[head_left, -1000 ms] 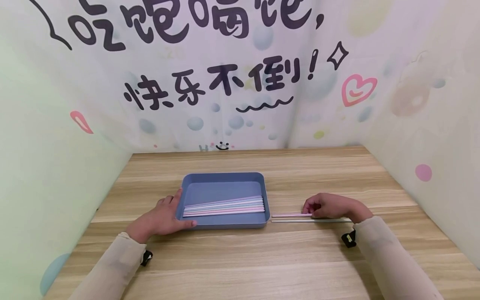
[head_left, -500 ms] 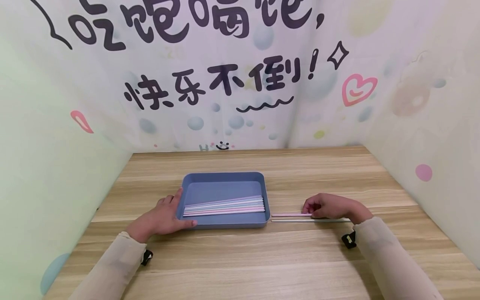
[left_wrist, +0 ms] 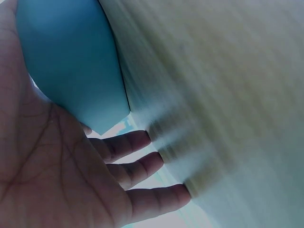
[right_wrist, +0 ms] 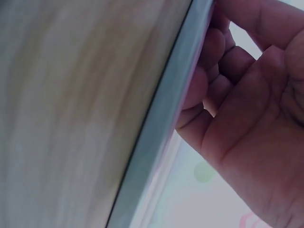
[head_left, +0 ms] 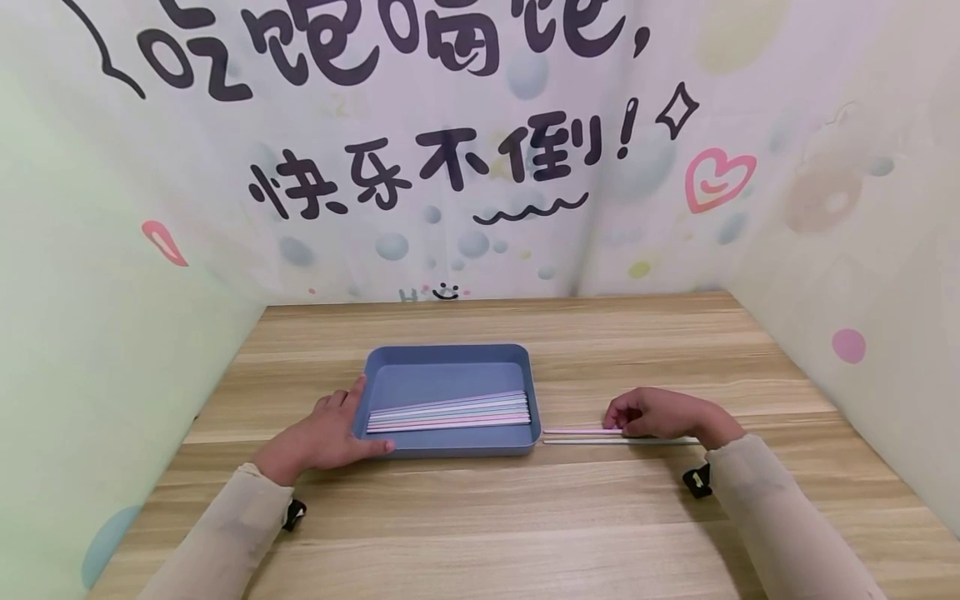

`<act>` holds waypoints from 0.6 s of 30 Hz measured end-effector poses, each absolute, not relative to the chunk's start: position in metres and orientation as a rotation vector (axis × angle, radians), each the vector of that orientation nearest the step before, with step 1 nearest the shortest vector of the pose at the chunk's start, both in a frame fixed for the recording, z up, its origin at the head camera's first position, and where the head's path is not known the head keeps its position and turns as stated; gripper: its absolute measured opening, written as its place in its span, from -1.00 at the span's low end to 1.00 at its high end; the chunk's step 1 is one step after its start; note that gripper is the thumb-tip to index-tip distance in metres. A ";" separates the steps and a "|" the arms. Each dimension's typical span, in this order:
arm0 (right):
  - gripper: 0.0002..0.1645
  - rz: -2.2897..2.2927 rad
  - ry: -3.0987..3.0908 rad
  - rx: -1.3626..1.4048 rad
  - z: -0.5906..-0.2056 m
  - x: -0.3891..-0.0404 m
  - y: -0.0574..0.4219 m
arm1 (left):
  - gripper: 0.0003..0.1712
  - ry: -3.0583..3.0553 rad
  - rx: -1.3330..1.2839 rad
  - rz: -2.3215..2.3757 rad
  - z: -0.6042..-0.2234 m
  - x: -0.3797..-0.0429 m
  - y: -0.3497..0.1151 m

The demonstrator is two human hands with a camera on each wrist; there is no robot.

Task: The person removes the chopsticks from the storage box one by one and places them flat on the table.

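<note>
Left hand (head_left: 322, 432): while its fingers are spread straight, the blue tray (head_left: 442, 379) is touched.
Right hand (head_left: 662, 413): fingers are curled; the pink stick (head_left: 579, 431) is pinched.

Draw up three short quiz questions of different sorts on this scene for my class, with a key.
1. What lies in the blue tray?
2. The left hand is at the tray's: A) far edge, B) left end, C) right end.
3. Fill the gap: beside the tray, the right hand is at a ____ stick.

Key:
1. Thin sticks.
2. B.
3. Pink.
</note>
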State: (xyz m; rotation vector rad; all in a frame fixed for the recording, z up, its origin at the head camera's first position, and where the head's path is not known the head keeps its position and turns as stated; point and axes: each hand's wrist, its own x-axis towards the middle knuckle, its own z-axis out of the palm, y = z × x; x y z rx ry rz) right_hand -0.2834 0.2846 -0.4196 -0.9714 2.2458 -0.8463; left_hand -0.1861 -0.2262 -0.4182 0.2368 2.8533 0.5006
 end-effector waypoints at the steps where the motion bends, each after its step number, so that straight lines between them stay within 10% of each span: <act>1: -0.77 -0.846 2.247 -0.972 -0.419 -0.283 0.284 | 0.47 2.853 0.237 0.503 -0.418 -0.186 -0.226; 18: -0.74 -0.774 2.279 -0.957 -0.411 -0.285 0.280 | 0.47 2.861 0.260 0.507 -0.418 -0.186 -0.227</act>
